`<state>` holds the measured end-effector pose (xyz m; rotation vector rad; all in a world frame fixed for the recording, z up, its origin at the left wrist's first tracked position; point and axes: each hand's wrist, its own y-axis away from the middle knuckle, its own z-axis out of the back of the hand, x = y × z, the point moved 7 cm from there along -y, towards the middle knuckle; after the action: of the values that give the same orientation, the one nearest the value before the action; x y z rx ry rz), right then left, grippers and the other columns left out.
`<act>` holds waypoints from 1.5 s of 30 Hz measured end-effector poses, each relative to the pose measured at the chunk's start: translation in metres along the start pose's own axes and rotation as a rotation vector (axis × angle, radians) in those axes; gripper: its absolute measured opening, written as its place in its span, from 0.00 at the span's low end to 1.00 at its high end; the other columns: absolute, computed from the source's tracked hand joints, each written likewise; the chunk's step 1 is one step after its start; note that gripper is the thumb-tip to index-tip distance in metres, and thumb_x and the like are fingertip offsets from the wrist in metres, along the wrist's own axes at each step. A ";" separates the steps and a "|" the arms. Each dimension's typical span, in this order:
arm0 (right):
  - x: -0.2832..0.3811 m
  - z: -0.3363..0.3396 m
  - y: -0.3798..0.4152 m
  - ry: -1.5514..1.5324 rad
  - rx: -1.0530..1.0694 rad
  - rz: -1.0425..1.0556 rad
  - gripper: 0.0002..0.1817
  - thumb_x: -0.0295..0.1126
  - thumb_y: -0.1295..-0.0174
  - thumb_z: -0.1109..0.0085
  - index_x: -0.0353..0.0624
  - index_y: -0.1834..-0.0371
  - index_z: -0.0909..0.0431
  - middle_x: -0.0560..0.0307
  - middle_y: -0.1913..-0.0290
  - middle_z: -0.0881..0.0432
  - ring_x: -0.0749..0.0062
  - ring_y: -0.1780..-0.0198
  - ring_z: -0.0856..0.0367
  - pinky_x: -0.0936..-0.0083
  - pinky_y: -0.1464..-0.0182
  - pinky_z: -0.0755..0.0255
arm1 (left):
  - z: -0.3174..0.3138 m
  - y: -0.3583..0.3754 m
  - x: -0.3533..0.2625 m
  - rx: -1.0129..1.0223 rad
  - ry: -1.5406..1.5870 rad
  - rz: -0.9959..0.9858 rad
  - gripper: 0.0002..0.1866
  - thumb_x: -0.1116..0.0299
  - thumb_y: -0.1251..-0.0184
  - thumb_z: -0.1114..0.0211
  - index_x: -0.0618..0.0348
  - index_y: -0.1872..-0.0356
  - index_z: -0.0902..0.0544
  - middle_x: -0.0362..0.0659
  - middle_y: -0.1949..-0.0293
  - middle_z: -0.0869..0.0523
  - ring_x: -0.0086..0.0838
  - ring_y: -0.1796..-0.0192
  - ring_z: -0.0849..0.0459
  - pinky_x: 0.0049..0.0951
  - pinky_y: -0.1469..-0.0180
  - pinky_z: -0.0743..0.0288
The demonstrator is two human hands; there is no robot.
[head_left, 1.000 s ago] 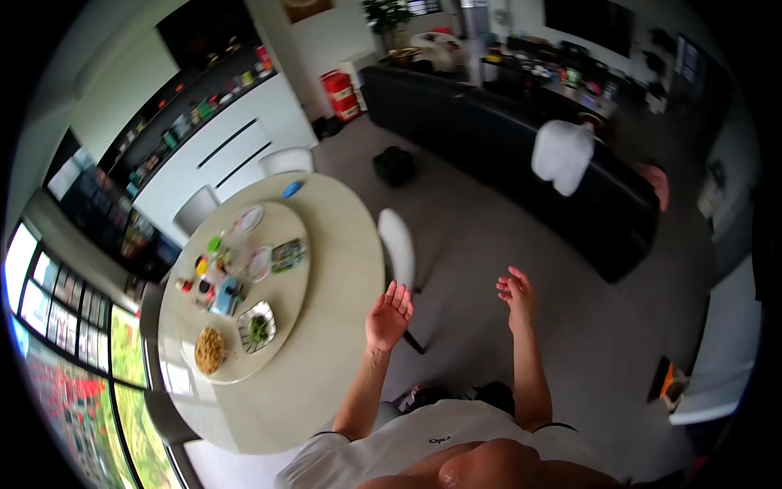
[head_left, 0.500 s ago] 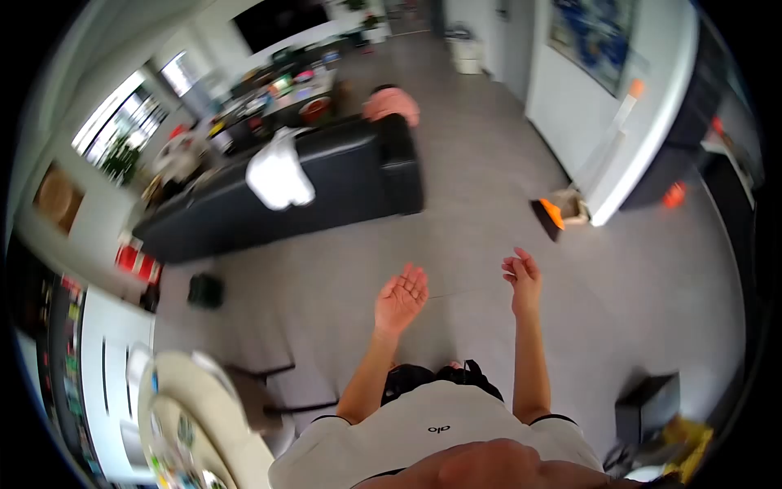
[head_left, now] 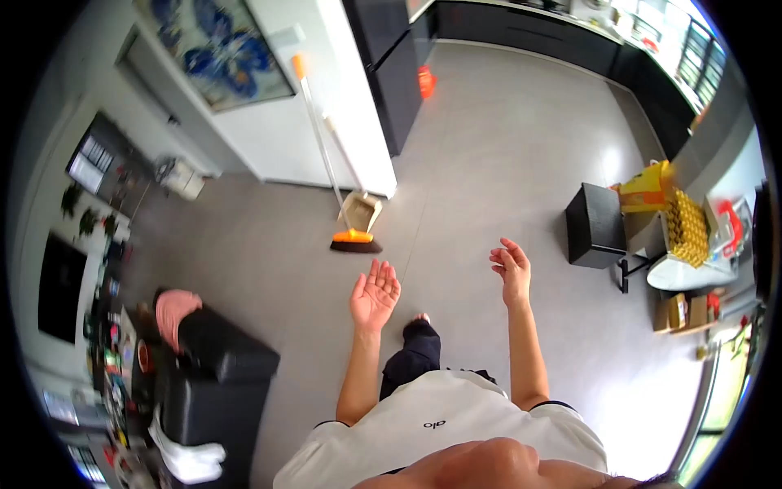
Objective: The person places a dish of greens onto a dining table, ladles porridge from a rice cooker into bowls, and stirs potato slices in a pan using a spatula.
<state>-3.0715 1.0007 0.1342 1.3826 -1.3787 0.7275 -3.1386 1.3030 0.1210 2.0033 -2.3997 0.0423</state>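
Head view: both bare hands of a person hung over a grey floor (head_left: 472, 147), holding nothing. The left hand (head_left: 375, 306) showed its palm, its fingers (head_left: 384, 277) extended and slightly apart; the right hand (head_left: 513, 275) was loosely curled around nothing, though from where I stood I could not tell whether its thumb met a fingertip. Nearest to the left hand, and clear of it, an orange-headed broom (head_left: 352, 236) stood on the floor near a white wall (head_left: 281, 145), its thin pole slanting up toward the wall. Beside the broom's head was a beige dustpan (head_left: 360, 212) with a long pale handle; whether the two touched was impossible to tell.

The broom looked light for its length and stiff along the pole, with most of its weight probably low in the head and some give in the dark bristles. Its orange upper grip seemed the surest hold, with a second hold farther down the shaft to check any swing. The smooth pole might have turned or slipped in a loose grasp. The dustpan, likely thin, rigid plastic, appeared light too, best taken by its upright handle and kept level, since its tray could have tipped or knocked the broom.
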 end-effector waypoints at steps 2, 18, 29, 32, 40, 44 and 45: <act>0.014 -0.011 -0.048 -0.022 -0.056 0.026 0.15 0.29 0.34 0.50 0.38 0.45 0.26 0.59 0.61 0.18 0.76 0.59 0.20 0.79 0.58 0.27 | -0.002 -0.072 -0.014 0.000 -0.006 0.080 0.22 0.59 0.24 0.55 0.58 0.37 0.28 0.48 0.38 0.24 0.39 0.34 0.27 0.44 0.33 0.37; 0.097 0.117 -0.420 -0.187 -0.415 0.142 0.14 0.29 0.32 0.48 0.45 0.45 0.25 0.63 0.61 0.17 0.80 0.61 0.19 0.82 0.61 0.27 | 0.027 -0.576 0.118 -0.061 -0.019 0.487 0.21 0.60 0.25 0.53 0.57 0.38 0.27 0.48 0.39 0.23 0.38 0.34 0.28 0.43 0.33 0.35; 0.221 0.153 -0.736 -0.243 -0.287 0.173 0.14 0.28 0.32 0.48 0.42 0.44 0.26 0.61 0.61 0.17 0.79 0.61 0.18 0.83 0.62 0.26 | 0.020 -0.900 0.201 -0.005 -0.024 0.459 0.20 0.60 0.25 0.52 0.57 0.39 0.26 0.48 0.40 0.22 0.37 0.34 0.27 0.42 0.34 0.34; 0.238 0.180 -0.818 -0.259 -0.310 0.199 0.14 0.28 0.32 0.48 0.42 0.44 0.26 0.61 0.61 0.17 0.79 0.61 0.18 0.83 0.62 0.26 | 0.042 -0.981 0.232 -0.031 -0.006 0.468 0.20 0.60 0.25 0.52 0.58 0.39 0.26 0.48 0.40 0.21 0.38 0.35 0.27 0.42 0.34 0.34; 0.346 0.309 -1.020 -0.214 -0.463 0.262 0.16 0.29 0.33 0.45 0.43 0.43 0.26 0.61 0.61 0.17 0.80 0.62 0.18 0.84 0.63 0.26 | 0.022 -1.253 0.359 0.034 -0.057 0.569 0.20 0.60 0.25 0.53 0.58 0.40 0.25 0.48 0.42 0.21 0.38 0.36 0.26 0.41 0.35 0.32; 0.380 0.372 -1.081 -0.241 -0.640 0.295 0.16 0.28 0.34 0.45 0.42 0.43 0.26 0.61 0.61 0.17 0.80 0.61 0.19 0.83 0.62 0.27 | 0.021 -1.360 0.420 0.019 -0.071 0.692 0.20 0.60 0.25 0.53 0.57 0.40 0.26 0.47 0.41 0.21 0.37 0.36 0.26 0.43 0.35 0.33; 0.376 0.397 -1.109 -0.268 -0.659 0.291 0.16 0.28 0.34 0.46 0.42 0.43 0.26 0.61 0.61 0.17 0.80 0.61 0.20 0.83 0.62 0.27 | 0.023 -1.382 0.441 -0.022 -0.083 0.693 0.19 0.60 0.26 0.52 0.58 0.41 0.25 0.47 0.42 0.20 0.37 0.37 0.25 0.42 0.36 0.32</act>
<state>-2.0382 0.3227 0.0990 0.7795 -1.8432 0.2210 -1.8576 0.6225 0.1260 1.0899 -2.9916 -0.0607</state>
